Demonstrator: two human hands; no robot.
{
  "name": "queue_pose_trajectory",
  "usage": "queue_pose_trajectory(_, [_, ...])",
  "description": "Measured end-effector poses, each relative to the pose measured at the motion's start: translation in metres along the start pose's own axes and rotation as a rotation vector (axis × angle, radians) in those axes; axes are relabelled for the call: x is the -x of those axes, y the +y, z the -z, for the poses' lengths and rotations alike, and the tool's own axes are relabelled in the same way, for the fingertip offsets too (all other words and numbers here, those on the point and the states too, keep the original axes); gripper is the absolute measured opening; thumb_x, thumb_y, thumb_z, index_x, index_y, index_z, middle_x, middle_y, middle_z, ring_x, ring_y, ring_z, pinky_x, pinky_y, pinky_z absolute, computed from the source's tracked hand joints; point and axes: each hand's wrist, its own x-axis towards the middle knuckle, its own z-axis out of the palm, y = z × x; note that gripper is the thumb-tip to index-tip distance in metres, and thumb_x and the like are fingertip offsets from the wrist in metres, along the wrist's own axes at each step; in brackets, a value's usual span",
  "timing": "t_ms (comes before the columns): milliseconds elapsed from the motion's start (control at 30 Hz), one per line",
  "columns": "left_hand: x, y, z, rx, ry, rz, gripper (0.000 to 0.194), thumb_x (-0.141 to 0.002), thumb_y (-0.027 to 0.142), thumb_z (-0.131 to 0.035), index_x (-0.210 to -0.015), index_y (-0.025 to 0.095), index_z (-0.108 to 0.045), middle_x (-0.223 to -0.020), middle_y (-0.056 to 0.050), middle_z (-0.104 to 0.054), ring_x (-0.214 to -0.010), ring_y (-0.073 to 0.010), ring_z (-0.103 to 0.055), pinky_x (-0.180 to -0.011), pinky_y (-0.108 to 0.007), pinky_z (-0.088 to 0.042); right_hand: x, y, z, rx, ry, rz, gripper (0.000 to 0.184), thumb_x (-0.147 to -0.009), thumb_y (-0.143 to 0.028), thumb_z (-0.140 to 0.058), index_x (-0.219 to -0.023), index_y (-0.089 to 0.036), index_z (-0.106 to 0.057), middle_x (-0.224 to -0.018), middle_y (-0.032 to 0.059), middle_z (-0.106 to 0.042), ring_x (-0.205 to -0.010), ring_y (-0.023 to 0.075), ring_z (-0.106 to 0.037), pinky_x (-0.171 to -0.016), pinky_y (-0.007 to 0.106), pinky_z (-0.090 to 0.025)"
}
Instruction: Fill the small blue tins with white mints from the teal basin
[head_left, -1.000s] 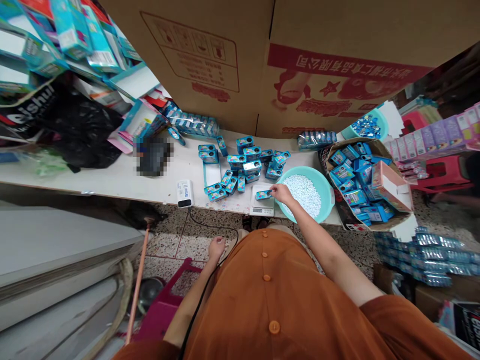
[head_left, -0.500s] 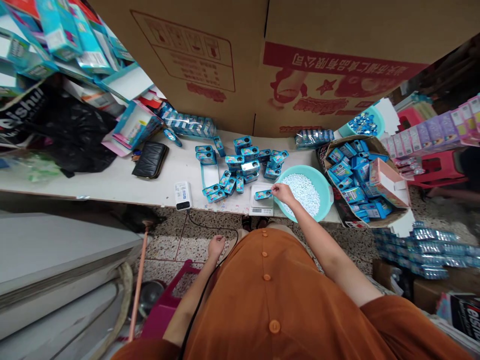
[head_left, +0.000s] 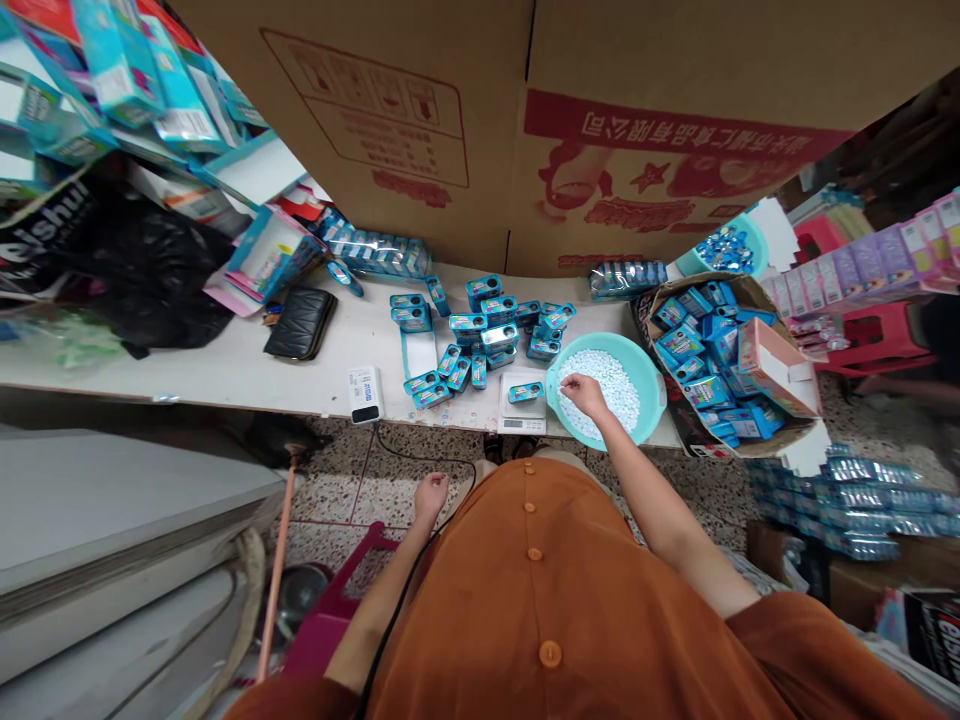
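Note:
My right hand [head_left: 583, 392] reaches into a teal basin [head_left: 651, 372] of small white tablets [head_left: 611, 382], its fingers pinched together over the tablets at the basin's left side. Just left of it, a small blue tin [head_left: 526, 391] lies on a white digital scale [head_left: 522, 404]. My left hand [head_left: 431, 495] hangs below the table edge with its fingers curled, holding nothing that I can see. Several more blue tins [head_left: 484, 325] are heaped on the white table [head_left: 225, 360] behind the scale.
A cardboard box [head_left: 720, 345] full of blue tins stands right of the basin. Large brown cartons [head_left: 525, 120] rise behind the table. A black wallet [head_left: 301, 322], a white power bank [head_left: 364, 392] and a black bag [head_left: 142, 270] lie to the left. A magenta stool [head_left: 330, 620] is below.
My right hand has left the tin on the scale and moved right into the basin of tablets. The left hand has stayed where it was.

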Motion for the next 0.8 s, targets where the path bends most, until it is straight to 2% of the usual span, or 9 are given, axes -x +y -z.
queue_pose_trajectory(100, [0.0,0.007,0.007,0.004,0.033,-0.09,0.014,-0.079,0.026,-0.051,-0.084,0.018,-0.061,-0.091,-0.008,-0.068,-0.09,-0.0213,-0.063,-0.082,-0.031,-0.047,0.01,0.02,0.008,0.011,0.034,-0.058,0.01,-0.065,-0.02,-0.056,-0.071,-0.02,-0.064,-0.072,0.0002,-0.067,-0.067,0.0152,-0.06,-0.068,0.027,-0.046])
queue_pose_trajectory(200, [0.003,0.032,0.019,0.019,0.143,-0.358,0.022,-0.084,0.031,-0.044,-0.087,0.018,-0.061,-0.09,-0.008,-0.066,-0.09,-0.0208,-0.061,-0.085,-0.032,-0.046,0.021,0.036,0.013,0.014,0.05,-0.117,0.009,-0.064,-0.021,-0.055,-0.069,-0.02,-0.063,-0.071,0.0003,-0.067,-0.067,0.0157,-0.06,-0.068,0.027,-0.046])
queue_pose_trajectory(300, [0.007,0.079,0.032,0.032,0.254,-0.613,0.025,-0.087,0.035,-0.042,-0.087,0.019,-0.061,-0.088,-0.007,-0.064,-0.089,-0.0208,-0.059,-0.086,-0.034,-0.045,0.031,0.048,0.014,0.009,0.048,-0.157,0.011,-0.064,-0.022,-0.054,-0.069,-0.02,-0.063,-0.071,0.0006,-0.067,-0.066,0.016,-0.06,-0.068,0.027,-0.046])
queue_pose_trajectory(433, [0.01,0.156,0.039,0.018,0.244,-0.82,0.022,-0.089,0.033,-0.043,-0.096,0.019,-0.059,-0.096,-0.007,-0.063,-0.097,-0.0211,-0.056,-0.09,-0.035,-0.043,0.039,0.062,0.013,0.006,0.038,-0.17,0.013,-0.065,-0.023,-0.052,-0.071,-0.02,-0.064,-0.073,0.0011,-0.067,-0.068,0.0162,-0.06,-0.068,0.027,-0.046])
queue_pose_trajectory(500, [0.009,0.189,0.035,-0.035,0.222,-0.917,0.025,-0.087,0.034,-0.046,-0.105,0.019,-0.056,-0.104,-0.008,-0.061,-0.103,-0.0223,-0.053,-0.093,-0.037,-0.042,0.041,0.068,0.012,0.033,0.051,-0.137,0.015,-0.067,-0.024,-0.05,-0.071,-0.021,-0.063,-0.076,0.0019,-0.067,-0.072,0.0169,-0.06,-0.071,0.028,-0.047])
queue_pose_trajectory(600, [0.005,0.225,0.02,-0.172,0.181,-1.015,0.043,-0.083,0.037,-0.054,-0.119,0.016,-0.048,-0.117,-0.012,-0.055,-0.114,-0.0257,-0.046,-0.099,-0.04,-0.037,0.042,0.074,0.011,0.097,0.087,-0.056,0.018,-0.071,-0.027,-0.047,-0.074,-0.021,-0.064,-0.085,0.0046,-0.067,-0.084,0.0197,-0.06,-0.08,0.032,-0.046])
queue_pose_trajectory(700, [0.003,0.247,0.003,-0.353,0.112,-1.033,0.053,-0.078,0.035,-0.06,-0.124,0.015,-0.043,-0.125,-0.014,-0.049,-0.119,-0.0283,-0.04,-0.1,-0.042,-0.035,0.043,0.08,0.008,0.118,0.083,-0.04,0.022,-0.074,-0.031,-0.046,-0.079,-0.02,-0.064,-0.09,0.0074,-0.067,-0.09,0.0219,-0.06,-0.084,0.034,-0.044])
queue_pose_trajectory(800, [0.002,0.261,-0.011,-0.523,0.033,-0.978,0.045,-0.076,0.029,-0.061,-0.117,0.015,-0.047,-0.119,-0.013,-0.051,-0.113,-0.028,-0.044,-0.093,-0.04,-0.039,0.045,0.089,0.003,0.097,0.041,-0.045,0.024,-0.074,-0.033,-0.045,-0.08,-0.019,-0.064,-0.089,0.008,-0.067,-0.088,0.0219,-0.06,-0.084,0.034,-0.045])
